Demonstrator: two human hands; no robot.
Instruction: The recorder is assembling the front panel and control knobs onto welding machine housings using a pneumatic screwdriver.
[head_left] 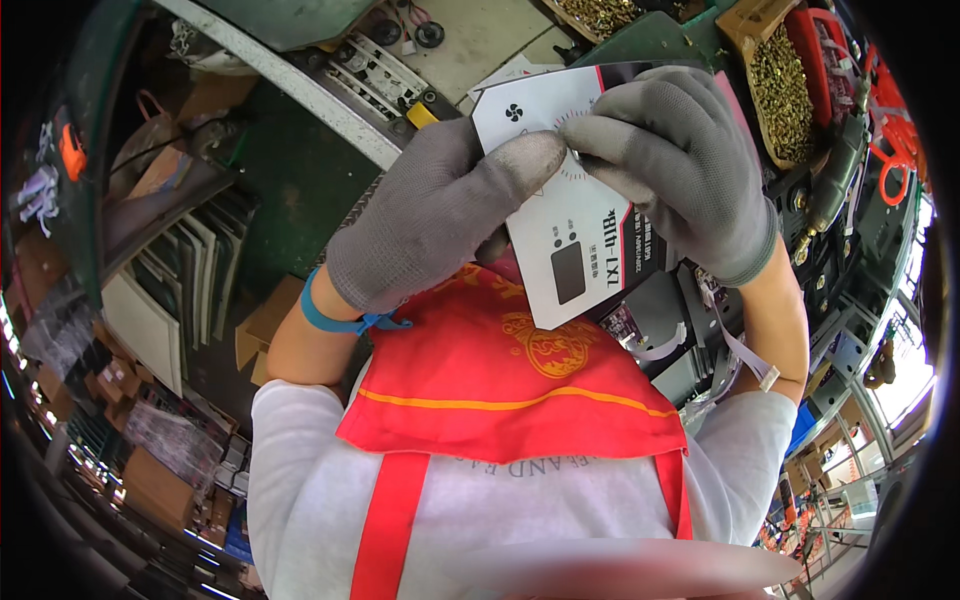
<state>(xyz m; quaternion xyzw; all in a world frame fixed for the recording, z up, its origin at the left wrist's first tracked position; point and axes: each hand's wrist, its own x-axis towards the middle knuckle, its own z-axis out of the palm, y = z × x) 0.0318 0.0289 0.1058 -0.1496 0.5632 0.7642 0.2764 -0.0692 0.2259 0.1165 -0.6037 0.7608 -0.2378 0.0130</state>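
A white and black front panel [535,225] with a dark display window and a printed dial scale is held up in front of my red apron. My left hand [430,205], in a grey glove, grips its left edge, thumb pressed on the face beside the dial. On the other side my right hand [690,165], also gloved, has thumb and fingers pinched together at the dial's centre. Whatever lies between those fingertips is too small and covered to name. Below the right wrist a ribbon cable [745,358] with a white connector hangs near grey metal parts.
An open carton of brass-coloured fasteners [783,95] stands at the upper right, beside a red bin [818,65]. A cylindrical power screwdriver [835,180] lies near red scissor-like handles [893,175]. A pale metal rail [290,80] crosses the upper left; flat sheets [200,275] lean below.
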